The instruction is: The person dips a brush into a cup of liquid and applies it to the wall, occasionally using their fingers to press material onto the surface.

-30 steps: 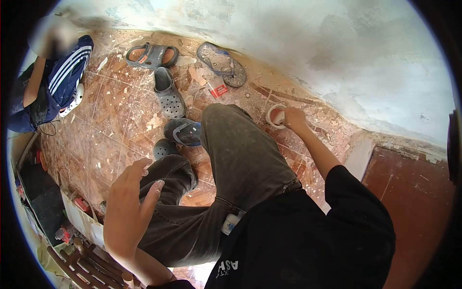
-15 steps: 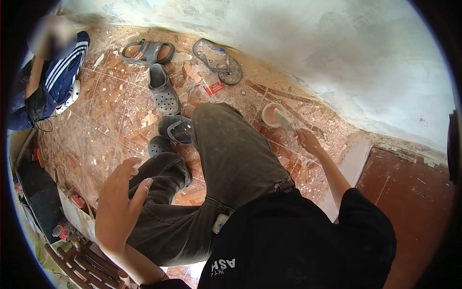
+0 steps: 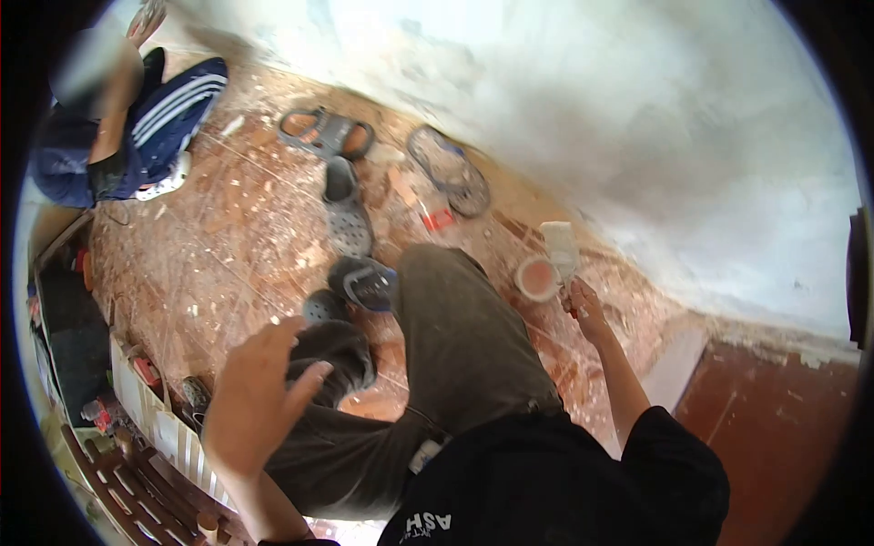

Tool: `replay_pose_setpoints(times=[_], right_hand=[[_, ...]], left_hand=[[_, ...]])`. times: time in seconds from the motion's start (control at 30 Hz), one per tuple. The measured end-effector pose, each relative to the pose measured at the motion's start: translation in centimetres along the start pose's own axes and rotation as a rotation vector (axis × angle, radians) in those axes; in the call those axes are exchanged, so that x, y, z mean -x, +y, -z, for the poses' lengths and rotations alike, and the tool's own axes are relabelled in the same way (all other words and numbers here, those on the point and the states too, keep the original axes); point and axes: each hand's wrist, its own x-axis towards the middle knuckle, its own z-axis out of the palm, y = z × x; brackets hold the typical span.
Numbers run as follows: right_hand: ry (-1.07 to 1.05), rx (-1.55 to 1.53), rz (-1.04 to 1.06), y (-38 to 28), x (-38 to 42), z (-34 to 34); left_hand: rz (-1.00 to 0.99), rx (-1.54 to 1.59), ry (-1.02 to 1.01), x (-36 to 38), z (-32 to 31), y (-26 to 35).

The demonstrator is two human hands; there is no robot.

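Observation:
My right hand (image 3: pixel 587 311) is closed around the handle of a flat, whitish paintbrush (image 3: pixel 561 247), whose wide end points toward the wall. Just left of the brush, a small round tub (image 3: pixel 538 278) with a pale rim and pinkish inside rests on the floor. The brush is held over or beside the tub's right edge. On the left, my left hand (image 3: pixel 255 391) hovers above my bent leg, its fingers and thumb apart, holding nothing.
A pale patchy wall (image 3: pixel 655 136) runs along the far side. On the debris-strewn floor (image 3: pixel 228 246) lie a grey clog (image 3: pixel 349 209), sandals (image 3: pixel 326 133) and flip-flops (image 3: pixel 446 170). Another person (image 3: pixel 118 136) crouches at upper left. A wooden rack (image 3: pixel 137 482) stands at lower left.
The paintbrush has come up out of the tub and now points toward the wall. My view has shifted, so the floor things sit lower. The other person's hand has risen to the wall.

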Motion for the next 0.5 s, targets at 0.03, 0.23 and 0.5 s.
replay_pose_setpoints(times=[0.03, 0.23, 0.5], right_hand=[[-0.031, -0.087, 0.084, -1.6, -1.4, -1.3], [-0.059, -0.23, 0.377, -8.8, -11.8, -12.3], [-0.138, -0.399, 0.413, -14.6, -23.7, -25.8]], left_hand=[[-0.02, -0.032, 0.016, 0.2, 0.0, 0.2], [0.008, -0.093, 0.006, 1.4, 1.3, 2.7], [0.01, -0.115, 0.001, 1.0, 2.2, 1.4]])
